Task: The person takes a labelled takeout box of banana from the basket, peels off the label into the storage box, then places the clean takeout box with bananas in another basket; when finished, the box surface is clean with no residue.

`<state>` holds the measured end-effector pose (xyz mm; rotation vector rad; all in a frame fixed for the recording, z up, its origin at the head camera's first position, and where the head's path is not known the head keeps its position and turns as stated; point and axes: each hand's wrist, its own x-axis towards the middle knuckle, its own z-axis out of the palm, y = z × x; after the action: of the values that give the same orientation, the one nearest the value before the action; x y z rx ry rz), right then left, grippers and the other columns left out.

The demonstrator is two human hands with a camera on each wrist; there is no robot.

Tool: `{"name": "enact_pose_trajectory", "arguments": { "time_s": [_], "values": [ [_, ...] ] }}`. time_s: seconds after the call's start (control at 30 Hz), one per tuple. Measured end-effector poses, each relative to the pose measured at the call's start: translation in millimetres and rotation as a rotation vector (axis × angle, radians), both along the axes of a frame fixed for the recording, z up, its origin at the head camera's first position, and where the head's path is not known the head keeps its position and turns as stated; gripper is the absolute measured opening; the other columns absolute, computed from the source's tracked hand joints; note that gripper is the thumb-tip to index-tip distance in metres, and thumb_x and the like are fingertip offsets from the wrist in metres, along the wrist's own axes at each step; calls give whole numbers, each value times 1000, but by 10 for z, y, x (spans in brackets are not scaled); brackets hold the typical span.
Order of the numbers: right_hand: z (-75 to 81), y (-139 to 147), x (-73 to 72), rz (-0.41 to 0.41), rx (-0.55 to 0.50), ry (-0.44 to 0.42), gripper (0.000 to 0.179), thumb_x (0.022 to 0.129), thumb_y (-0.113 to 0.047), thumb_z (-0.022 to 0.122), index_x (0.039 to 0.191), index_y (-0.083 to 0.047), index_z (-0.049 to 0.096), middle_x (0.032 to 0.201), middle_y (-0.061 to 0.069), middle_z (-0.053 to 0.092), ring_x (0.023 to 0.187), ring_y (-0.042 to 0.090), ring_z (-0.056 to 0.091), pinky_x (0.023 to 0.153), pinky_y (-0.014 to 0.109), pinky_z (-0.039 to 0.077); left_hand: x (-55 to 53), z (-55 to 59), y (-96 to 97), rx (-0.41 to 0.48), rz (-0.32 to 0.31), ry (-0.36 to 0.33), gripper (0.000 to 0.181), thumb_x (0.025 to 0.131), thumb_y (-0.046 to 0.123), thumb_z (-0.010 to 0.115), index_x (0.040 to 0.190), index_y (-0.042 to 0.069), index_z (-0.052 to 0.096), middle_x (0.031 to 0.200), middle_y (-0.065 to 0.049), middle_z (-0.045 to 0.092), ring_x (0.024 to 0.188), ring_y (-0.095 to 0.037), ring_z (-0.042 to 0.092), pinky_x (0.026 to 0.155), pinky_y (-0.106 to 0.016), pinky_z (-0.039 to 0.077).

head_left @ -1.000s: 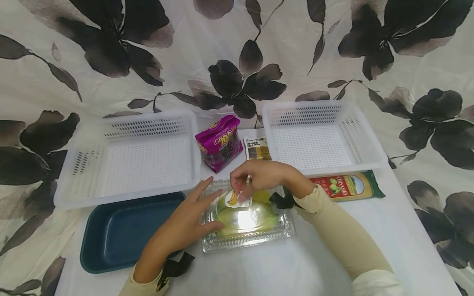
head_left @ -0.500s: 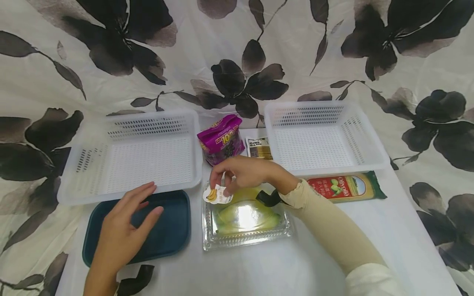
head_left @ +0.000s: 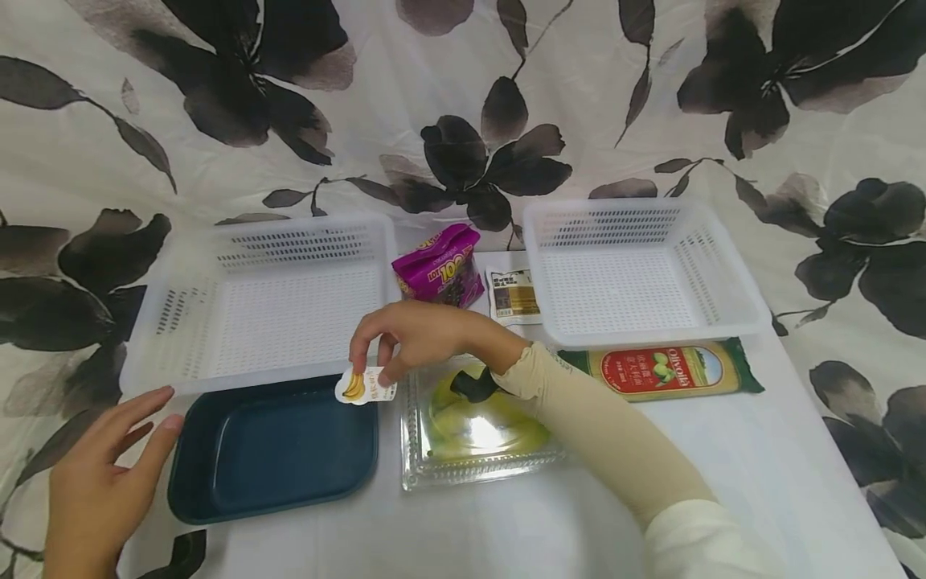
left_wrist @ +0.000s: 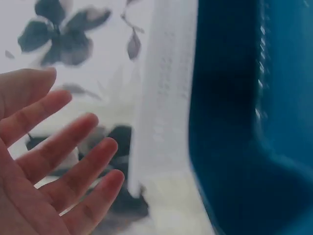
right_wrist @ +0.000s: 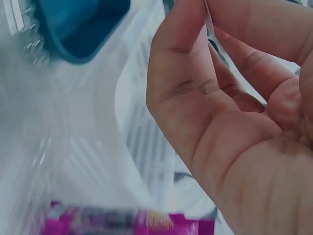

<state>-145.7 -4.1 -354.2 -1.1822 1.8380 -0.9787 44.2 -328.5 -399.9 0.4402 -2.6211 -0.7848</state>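
Banana label (head_left: 365, 387) is up in the R hand (head_left: 415, 338), thumb & fingers pinching its edge, over the far R corner of the blue tray (head_left: 282, 466); can't tell if it touches the rim. Step in hand, I'd judge: moving the label w/o spoiling it. Best a light pinch, edge only, pic side up, no creasing; if the back's sticky (can't tell), mind it doesn't catch on tray or skin. Slow, level wrist should help, as thin stuff prob flips easily. L hand (head_left: 108, 474) holds nothing, fingers spread, just L of tray; could steady it if req'd.

Surface: white tabletop (head_left: 434, 535). Clear box (head_left: 409, 454) w/ yellow-green contents sits just R of tray, lid throwing glare. Olivoila pack (head_left: 669, 370) lies along the near side of the R basket (head_left: 658, 335); L basket (head_left: 268, 380) is behind the tray. B/w baskets: small brown-&-white packet (head_left: 515, 296) & purple bag (head_left: 437, 269).

Room: floral cloth (head_left: 391, 64), grey/black on white, rises as backdrop & shows both sides too.
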Motion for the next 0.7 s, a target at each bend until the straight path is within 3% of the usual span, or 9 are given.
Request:
{"name": "enact_pose_trajectory", "arguments": {
  "time_s": [0.1, 0.2, 0.27, 0.33, 0.37, 0.43, 0.47, 0.57, 0.7],
  "values": [
    [-23, -141, 0, 20, -3, 11, 23, 86, -1, 78, 107, -11, 77, 112, -2, 72, 89, 8, 69, 75, 23, 55, 29, -121, -143, 43, 48, -95, 45, 100, 19, 68, 144, 18, 60, 145, -11, 61, 113, 32, 34, 103, -2, 33],
    [-51, -284, 17, 31, 21, 32, 21, 87, -4, 78, 107, -11, 79, 106, -4, 75, 88, 5, 67, 74, 21, 54, 41, -243, -284, 92, 34, -237, 55, 102, 31, 63, 154, 21, 48, 156, -11, 50, 131, 16, 43, 103, -8, 39],
    [-73, -382, 43, 36, 48, 40, 21, 88, -6, 78, 107, -12, 79, 105, -6, 75, 87, 4, 66, 75, 19, 54, 32, -313, -369, 151, -13, -339, 64, 103, 39, 60, 160, 22, 36, 162, -15, 40, 144, -13, 48, 108, -27, 49],
    [-95, -487, 78, 46, 65, 43, 22, 88, -7, 78, 109, -13, 79, 107, -7, 75, 87, 2, 65, 77, 18, 55, 18, -371, -440, 217, -64, -434, 72, 103, 47, 57, 164, 24, 25, 166, -19, 31, 143, -42, 45, 108, -52, 50],
    [-105, -542, 98, 53, 75, 49, 22, 89, -8, 78, 110, -13, 79, 107, -8, 74, 87, 1, 64, 78, 17, 55, 10, -401, -480, 240, -86, -462, 75, 102, 49, 57, 164, 26, 22, 165, -21, 30, 141, -37, 49, 103, -44, 54],
    [-122, -654, 142, 73, 79, 61, 22, 89, -8, 78, 111, -13, 79, 108, -8, 73, 87, 1, 63, 77, 16, 54, 4, -466, -541, 281, -123, -474, 75, 103, 48, 56, 165, 27, 20, 164, -23, 31, 131, -23, 57, 97, -43, 57],
    [-132, -711, 165, 83, 83, 68, 23, 89, -9, 78, 111, -14, 79, 108, -9, 73, 87, 0, 63, 77, 15, 54, 6, -503, -573, 302, -135, -456, 73, 103, 45, 57, 164, 27, 22, 163, -21, 35, 124, -9, 59, 92, -30, 58],
    [-168, -874, 234, 113, 107, 81, 24, 90, -10, 77, 112, -16, 78, 109, -11, 71, 89, -2, 62, 78, 12, 51, 15, -614, -648, 314, -143, -374, 65, 104, 37, 58, 162, 26, 30, 159, -6, 47, 98, 23, 45, 68, -2, 44],
    [-223, -1072, 326, 133, 168, 89, 26, 90, -10, 77, 114, -20, 78, 112, -15, 70, 94, -3, 62, 82, 9, 48, -4, -747, -689, 362, -124, -317, 59, 105, 33, 57, 160, 26, 35, 154, 10, 50, 99, 26, 44, 69, -1, 44]
  ]
}}
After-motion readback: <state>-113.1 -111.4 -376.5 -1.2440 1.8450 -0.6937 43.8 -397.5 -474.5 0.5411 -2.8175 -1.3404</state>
